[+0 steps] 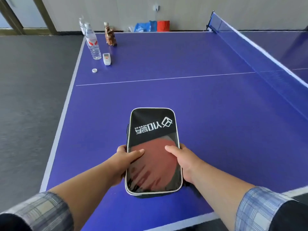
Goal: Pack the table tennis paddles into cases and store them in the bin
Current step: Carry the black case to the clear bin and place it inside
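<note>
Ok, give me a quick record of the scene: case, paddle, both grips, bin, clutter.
case: black, at the near edge of the table, logo end away
paddle: inside, red face shows through the window
left grip: holds the case's left edge, thumb on top
right grip: holds its right edge, thumb on top
bin: not in view
clutter: bottles, cap far left; net right

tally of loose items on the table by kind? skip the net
paddle case: 1
red paddle, inside the case: 1
clear bottles: 2
brown bottle: 1
loose bottle cap: 1
small white box: 1
Total: 7
</note>
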The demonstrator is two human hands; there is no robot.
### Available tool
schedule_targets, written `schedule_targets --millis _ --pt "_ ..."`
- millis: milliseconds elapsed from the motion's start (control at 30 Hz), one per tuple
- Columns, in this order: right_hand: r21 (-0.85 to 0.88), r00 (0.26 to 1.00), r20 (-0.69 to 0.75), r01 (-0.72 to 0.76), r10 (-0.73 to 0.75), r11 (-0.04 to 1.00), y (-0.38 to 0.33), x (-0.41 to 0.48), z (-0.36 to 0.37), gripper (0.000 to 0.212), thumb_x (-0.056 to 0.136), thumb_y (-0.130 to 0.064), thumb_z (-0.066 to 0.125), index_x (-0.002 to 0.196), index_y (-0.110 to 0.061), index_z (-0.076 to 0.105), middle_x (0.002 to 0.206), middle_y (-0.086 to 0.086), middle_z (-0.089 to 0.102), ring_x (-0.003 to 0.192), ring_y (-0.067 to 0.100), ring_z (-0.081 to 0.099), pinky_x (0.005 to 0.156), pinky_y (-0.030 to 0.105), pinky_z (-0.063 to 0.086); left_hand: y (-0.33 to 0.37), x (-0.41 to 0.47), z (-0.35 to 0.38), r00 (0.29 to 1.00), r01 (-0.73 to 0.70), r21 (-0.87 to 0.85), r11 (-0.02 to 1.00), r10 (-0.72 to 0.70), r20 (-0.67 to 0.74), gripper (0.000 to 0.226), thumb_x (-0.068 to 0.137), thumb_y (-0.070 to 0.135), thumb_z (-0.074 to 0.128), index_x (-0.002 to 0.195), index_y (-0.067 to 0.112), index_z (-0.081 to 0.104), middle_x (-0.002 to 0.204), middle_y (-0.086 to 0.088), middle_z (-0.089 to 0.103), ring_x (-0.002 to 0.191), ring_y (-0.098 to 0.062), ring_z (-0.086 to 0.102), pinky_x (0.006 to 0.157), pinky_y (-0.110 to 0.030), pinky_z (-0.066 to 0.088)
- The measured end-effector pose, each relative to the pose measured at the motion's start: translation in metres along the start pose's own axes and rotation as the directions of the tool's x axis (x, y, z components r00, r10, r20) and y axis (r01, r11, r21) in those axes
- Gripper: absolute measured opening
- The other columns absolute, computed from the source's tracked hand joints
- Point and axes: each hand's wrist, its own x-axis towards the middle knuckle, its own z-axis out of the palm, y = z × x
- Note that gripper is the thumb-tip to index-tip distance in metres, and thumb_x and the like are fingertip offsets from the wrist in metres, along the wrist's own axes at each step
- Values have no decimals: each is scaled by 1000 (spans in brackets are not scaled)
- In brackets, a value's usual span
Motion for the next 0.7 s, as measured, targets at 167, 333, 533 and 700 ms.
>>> schedule_targets --millis 167,333,533,700 --pt "41 986 -67 153 -150 987 -47 -57 -22 36 89 -29 74 122 -20 64 107 10 78 96 30 75 85 48 60 66 -29 17 973 -117 49 992 104 208 87 63 48 81 134 23 39 121 -8 67 103 -24 71 79 -38 57" --pt "107 945 -183 292 -270 950 -67 -121 -65 28 91 -31 72 117 -23 66 96 3 80 85 22 78 69 37 59 100 -65 75 925 -234 78 969 197 325 90 60 50 83 136 25 40 119 -7 70 103 -27 71 85 -42 56" --pt "137 880 -323 407 -348 903 -56 -199 -138 37 85 -36 74 121 -34 63 98 -2 80 87 20 77 71 36 60 104 -106 166 832 -303 139 943 190 522 77 68 46 80 135 32 45 112 -1 75 100 -23 73 79 -37 57" --pt "178 816 -470 460 -336 870 -39 -259 -204 33 88 -40 69 120 -32 65 96 -1 80 84 20 78 66 32 59 94 -141 252 779 -360 215 908 166 604 66 78 45 78 135 28 49 114 -4 74 101 -26 72 86 -42 56"
